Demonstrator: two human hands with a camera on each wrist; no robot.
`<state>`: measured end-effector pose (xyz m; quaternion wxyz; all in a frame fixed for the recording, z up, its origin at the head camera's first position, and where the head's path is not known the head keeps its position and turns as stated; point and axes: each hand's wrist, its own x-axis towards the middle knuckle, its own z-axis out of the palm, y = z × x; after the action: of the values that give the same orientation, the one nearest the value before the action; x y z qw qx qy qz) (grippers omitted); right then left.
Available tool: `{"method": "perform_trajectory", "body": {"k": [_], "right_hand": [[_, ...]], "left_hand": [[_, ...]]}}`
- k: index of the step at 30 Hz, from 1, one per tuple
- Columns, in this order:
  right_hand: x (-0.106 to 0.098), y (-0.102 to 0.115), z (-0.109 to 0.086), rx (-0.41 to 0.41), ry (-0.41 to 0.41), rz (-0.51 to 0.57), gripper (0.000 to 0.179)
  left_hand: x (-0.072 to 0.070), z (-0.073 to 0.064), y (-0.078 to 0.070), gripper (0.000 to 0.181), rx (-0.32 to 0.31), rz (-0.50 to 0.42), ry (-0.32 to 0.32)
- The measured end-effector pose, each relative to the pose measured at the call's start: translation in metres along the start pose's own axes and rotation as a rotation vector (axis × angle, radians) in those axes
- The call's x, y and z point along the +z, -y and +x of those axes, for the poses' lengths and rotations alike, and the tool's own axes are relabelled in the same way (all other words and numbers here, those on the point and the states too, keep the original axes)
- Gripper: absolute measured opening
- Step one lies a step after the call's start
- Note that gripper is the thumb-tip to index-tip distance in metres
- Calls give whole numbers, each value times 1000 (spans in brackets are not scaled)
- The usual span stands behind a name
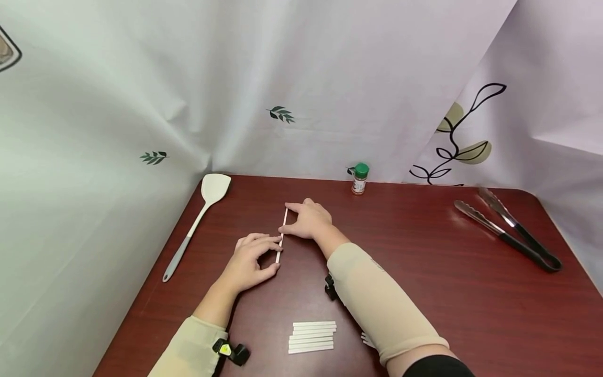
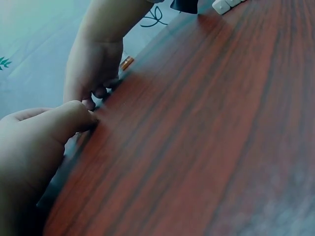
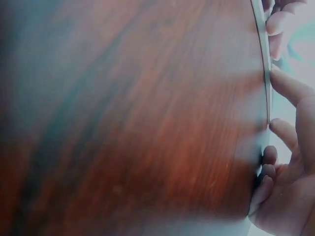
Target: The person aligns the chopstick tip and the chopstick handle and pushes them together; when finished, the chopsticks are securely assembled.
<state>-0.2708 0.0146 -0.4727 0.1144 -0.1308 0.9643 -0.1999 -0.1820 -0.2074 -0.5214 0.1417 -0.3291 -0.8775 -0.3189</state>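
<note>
A thin straight line of white stick (image 1: 285, 217) lies on the table, running away from the person; it looks like two slim sticks end to end. My right hand (image 1: 310, 219) pinches its far part lengthwise, index fingertip at the far end and thumb near the middle. The near part (image 1: 278, 256) is held the same way by my left hand (image 1: 247, 262), fingertips near the middle and thumb at the near end. In the right wrist view, the white strip (image 3: 266, 73) passes along the fingertips of both hands. The left wrist view hides it behind the left hand (image 2: 39, 135).
Several white sticks (image 1: 312, 337) lie side by side at the front, and more sticks (image 1: 367, 340) show partly under the right forearm. A white spatula (image 1: 195, 220) lies left, a green-capped spice jar (image 1: 360, 180) stands at the back, and tongs (image 1: 511, 230) lie right.
</note>
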Motion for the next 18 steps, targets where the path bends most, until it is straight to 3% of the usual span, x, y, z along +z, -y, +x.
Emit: {"method": "perform_trajectory", "body": {"k": [3,7,11,15,18], "right_hand": [[-1,-6,-1,-29,-18,89,86],[-9,-18,-9,-76,-21,355,80],[-17,-33,-24,-63,13,577,63],[-26,-53,-43,-66,118,672,59],[-36,-72,-61,-79,235,733,61]], "left_hand": [[0,0,0,40,-10,-5,-6],[1,0,0,43,-2,-5,-19],[3,2,-3,36,41,11,-48],[5,5,-12,26,112,19,-119],[11,6,-25,23,161,-2,-130]]}}
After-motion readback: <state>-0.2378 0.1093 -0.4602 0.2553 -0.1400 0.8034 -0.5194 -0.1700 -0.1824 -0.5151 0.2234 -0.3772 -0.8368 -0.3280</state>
